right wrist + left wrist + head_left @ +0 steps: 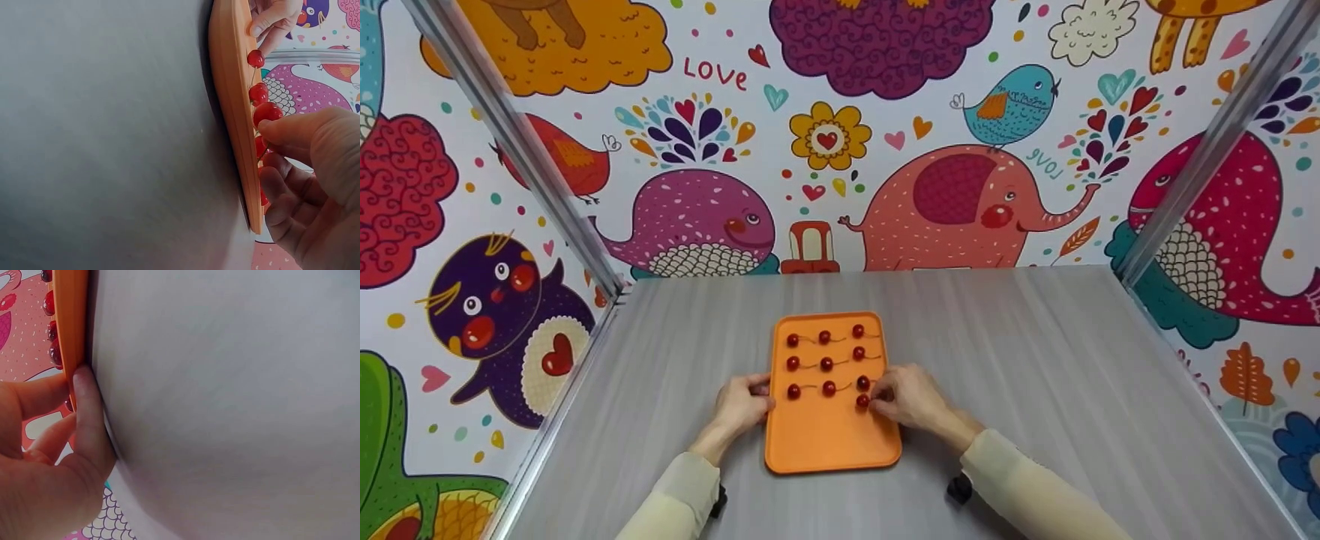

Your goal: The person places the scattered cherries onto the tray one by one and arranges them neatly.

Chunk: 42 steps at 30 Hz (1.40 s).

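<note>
An orange tray (832,442) lies on the table with several red cherries (826,364) on it, most with thin stems, set in three rows across its far half. My left hand (741,405) grips the tray's left edge, thumb against the outer side and fingers at the rim in the left wrist view. At the tray's right side, my right hand (915,397) pinches a cherry (862,401) just in front of the right-hand cherry of the nearest row. The right wrist view has the thumb (278,128) against this cherry, close over the tray.
The grey wood-grain table (1020,360) extends around the tray. Behind it stands a wall with printed cartoon animals (960,217). Metal posts (1207,150) rise at both back corners, and a metal rail (555,427) runs along the left edge.
</note>
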Each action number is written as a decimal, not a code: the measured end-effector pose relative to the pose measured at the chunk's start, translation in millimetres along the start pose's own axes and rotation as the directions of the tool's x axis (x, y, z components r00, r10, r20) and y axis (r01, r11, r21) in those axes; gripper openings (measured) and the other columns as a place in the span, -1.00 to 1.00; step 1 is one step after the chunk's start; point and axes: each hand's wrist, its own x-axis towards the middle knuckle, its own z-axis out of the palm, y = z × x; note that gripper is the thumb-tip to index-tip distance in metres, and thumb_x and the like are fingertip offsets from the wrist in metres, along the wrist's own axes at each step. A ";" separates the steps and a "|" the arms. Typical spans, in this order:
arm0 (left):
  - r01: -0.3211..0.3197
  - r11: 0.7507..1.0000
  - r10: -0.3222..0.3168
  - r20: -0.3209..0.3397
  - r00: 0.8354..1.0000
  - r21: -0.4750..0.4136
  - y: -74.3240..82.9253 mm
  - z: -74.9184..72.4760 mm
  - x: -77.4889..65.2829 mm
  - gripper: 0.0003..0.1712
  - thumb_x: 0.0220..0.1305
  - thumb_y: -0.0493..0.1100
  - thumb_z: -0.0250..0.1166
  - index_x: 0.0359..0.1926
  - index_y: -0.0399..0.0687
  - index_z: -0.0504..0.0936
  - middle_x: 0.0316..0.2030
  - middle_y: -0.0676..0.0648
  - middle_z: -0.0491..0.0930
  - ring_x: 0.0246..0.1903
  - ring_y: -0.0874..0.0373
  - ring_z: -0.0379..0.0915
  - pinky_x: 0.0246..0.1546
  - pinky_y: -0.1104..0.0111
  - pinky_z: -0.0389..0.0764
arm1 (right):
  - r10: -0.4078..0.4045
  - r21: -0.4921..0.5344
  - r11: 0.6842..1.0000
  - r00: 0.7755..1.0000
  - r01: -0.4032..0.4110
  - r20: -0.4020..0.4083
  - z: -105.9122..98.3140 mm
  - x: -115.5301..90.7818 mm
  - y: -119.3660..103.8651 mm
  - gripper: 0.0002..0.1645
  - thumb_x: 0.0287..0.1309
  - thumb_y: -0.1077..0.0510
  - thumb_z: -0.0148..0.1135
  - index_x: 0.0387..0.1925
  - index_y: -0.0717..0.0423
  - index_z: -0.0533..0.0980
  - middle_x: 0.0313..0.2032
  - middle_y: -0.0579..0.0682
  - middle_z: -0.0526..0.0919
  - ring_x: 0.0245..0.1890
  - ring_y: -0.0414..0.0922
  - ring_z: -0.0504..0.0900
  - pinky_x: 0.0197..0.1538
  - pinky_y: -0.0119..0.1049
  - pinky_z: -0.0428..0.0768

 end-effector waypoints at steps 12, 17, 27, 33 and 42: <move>0.012 1.000 -0.012 0.002 1.000 0.001 1.3 0.5 -0.5 -0.33 0.24 -0.46 0.40 0.42 -0.34 0.69 -0.15 -0.17 0.72 -0.36 0.18 0.62 -0.38 0.38 0.75 | 0.027 -0.032 0.999 0.998 -0.025 0.052 -1.7 -0.3 1.1 -0.96 0.19 0.18 0.66 -0.34 0.05 0.88 -0.32 -0.04 0.81 -0.39 -0.26 0.56 -0.30 -0.38 0.55; 0.010 1.000 -0.010 0.002 1.000 0.009 1.2 0.6 -0.3 -0.34 0.23 -0.45 0.40 0.40 -0.34 0.70 -0.15 -0.17 0.74 -0.37 0.19 0.63 -0.37 0.38 0.75 | 0.026 -0.007 1.000 0.996 -0.026 0.085 -3.6 -1.6 2.3 -0.98 0.19 0.18 0.66 -0.34 0.01 0.89 -0.30 -0.04 0.84 -0.35 -0.24 0.63 -0.26 -0.36 0.60; 0.008 1.000 -0.008 -0.003 1.000 0.001 -0.1 0.8 0.8 -0.34 0.20 -0.45 0.40 0.38 -0.35 0.71 -0.15 -0.18 0.76 -0.36 0.20 0.65 -0.37 0.39 0.76 | -0.032 0.005 0.999 0.995 0.031 0.090 -4.0 -3.1 3.9 -0.98 0.15 0.19 0.66 -0.37 0.01 0.89 -0.35 -0.06 0.86 -0.36 -0.27 0.64 -0.29 -0.44 0.55; 0.015 1.000 -0.015 -0.003 1.000 -0.001 -1.4 1.2 -0.3 -0.34 0.19 -0.45 0.39 0.38 -0.35 0.71 -0.14 -0.18 0.76 -0.37 0.20 0.66 -0.35 0.38 0.79 | -0.017 0.009 1.000 0.996 0.016 0.093 -3.1 -4.8 4.2 -0.96 0.15 0.18 0.66 -0.36 -0.03 0.89 -0.35 -0.09 0.85 -0.36 -0.30 0.60 -0.30 -0.45 0.52; 0.018 1.000 -0.018 -0.005 1.000 0.017 -1.2 0.6 -0.1 -0.34 0.22 -0.42 0.40 0.39 -0.33 0.71 -0.09 -0.20 0.78 -0.32 0.18 0.68 -0.32 0.38 0.78 | -0.034 0.053 0.998 0.997 0.031 0.064 -9.9 -9.3 3.3 -0.92 0.18 0.16 0.69 -0.31 0.03 0.87 -0.34 -0.07 0.86 -0.37 -0.24 0.71 -0.26 -0.43 0.63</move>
